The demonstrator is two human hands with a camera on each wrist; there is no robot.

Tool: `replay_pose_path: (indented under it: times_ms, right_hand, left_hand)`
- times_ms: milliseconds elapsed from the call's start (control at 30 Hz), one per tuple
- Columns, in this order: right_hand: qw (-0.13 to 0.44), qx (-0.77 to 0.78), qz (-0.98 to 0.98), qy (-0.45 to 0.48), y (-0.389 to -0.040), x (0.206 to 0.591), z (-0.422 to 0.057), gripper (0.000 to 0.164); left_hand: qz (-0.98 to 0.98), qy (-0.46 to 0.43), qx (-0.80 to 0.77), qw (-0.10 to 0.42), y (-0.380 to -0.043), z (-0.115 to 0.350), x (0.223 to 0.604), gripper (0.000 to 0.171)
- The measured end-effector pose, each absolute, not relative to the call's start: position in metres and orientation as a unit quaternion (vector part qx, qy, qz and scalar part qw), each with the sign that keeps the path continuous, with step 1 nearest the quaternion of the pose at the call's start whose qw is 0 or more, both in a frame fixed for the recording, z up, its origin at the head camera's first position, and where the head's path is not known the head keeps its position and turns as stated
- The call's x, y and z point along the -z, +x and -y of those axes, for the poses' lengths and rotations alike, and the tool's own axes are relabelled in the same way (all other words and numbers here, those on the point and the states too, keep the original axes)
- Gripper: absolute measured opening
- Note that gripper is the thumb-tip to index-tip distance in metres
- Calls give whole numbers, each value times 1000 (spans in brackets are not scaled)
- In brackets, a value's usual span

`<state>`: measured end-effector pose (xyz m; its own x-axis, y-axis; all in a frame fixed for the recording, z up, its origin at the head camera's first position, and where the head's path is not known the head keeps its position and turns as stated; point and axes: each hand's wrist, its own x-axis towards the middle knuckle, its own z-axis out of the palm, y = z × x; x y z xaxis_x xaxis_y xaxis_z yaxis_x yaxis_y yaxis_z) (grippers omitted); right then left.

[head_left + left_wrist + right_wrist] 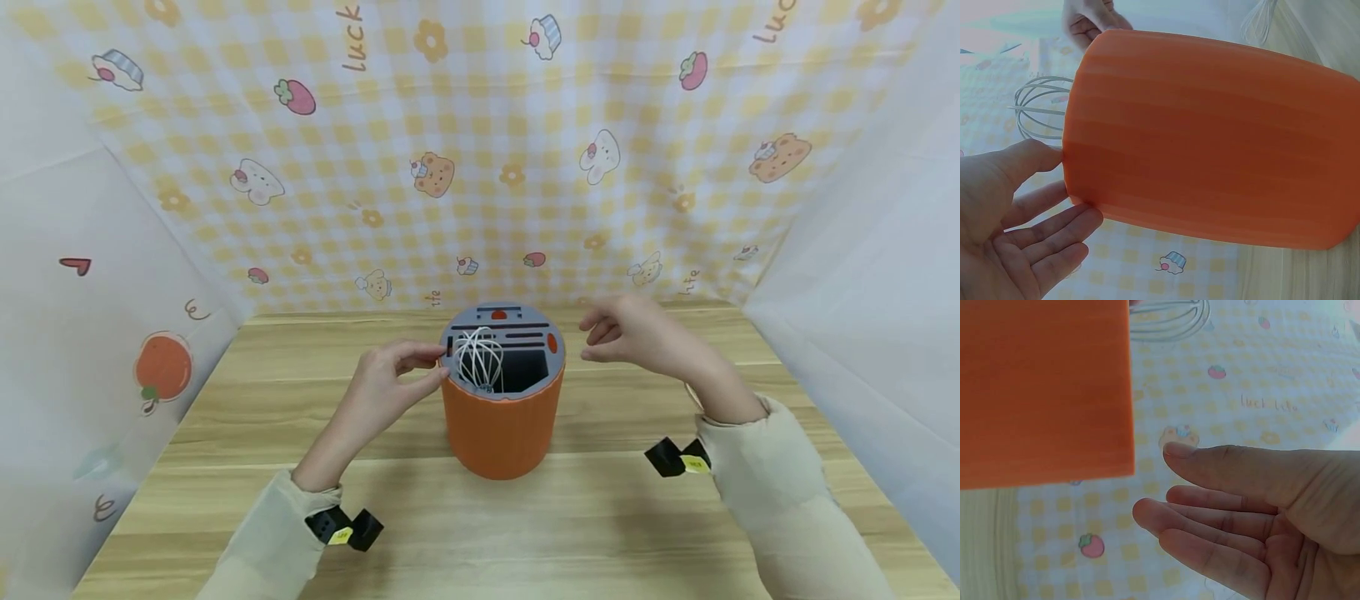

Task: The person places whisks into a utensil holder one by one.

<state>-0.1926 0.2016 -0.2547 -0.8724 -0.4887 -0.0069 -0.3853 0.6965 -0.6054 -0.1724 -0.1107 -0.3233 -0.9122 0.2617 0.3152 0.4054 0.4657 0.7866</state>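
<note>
An orange utensil holder (502, 429) with a grey slotted top (498, 321) stands upright on the table. A whisk (480, 358) sits in the large opening of that top, its wire loops upward and its handle hidden inside. My left hand (386, 379) touches the holder's left rim with thumb and fingertips, the fingers loosely extended, as the left wrist view also shows. To the right of the holder, my right hand (633, 337) hovers with nothing held, apart from the rim. In the right wrist view its fingers (1210, 550) are relaxed and a gap separates thumb from fingertips.
Whitish wire loops (1260, 22), like a second whisk, show on the table in the left wrist view; my right forearm mostly hides them in the head view. A checked curtain (510, 167) hangs behind the wooden table (300, 400), with white sheets at both sides.
</note>
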Motion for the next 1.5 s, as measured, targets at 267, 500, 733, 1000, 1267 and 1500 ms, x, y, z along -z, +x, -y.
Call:
replay_pose_path:
  times_ms: [267, 500, 733, 1000, 1267, 1500]
  right_hand:
    - [68, 306, -926, -208, -194, 268, -228, 32]
    - [86, 303, -932, -181, -195, 277, -252, 34]
    - [81, 293, -938, -168, -194, 289, -274, 32]
    - [81, 257, -951, -150, -191, 302, -299, 32]
    - [102, 251, -953, -132, -183, 318, -320, 36]
    - [130, 242, -956, -101, -176, 332, -337, 40]
  left_hand:
    - [851, -199, 480, 77, -172, 111, 324, 28]
    - [850, -197, 482, 78, -172, 112, 323, 28]
    - [848, -201, 485, 76, -172, 111, 323, 28]
    - [855, -190, 477, 69, -171, 111, 322, 29]
    - [852, -191, 483, 69, -171, 112, 323, 29]
    - [850, -188, 488, 66, -171, 111, 323, 28]
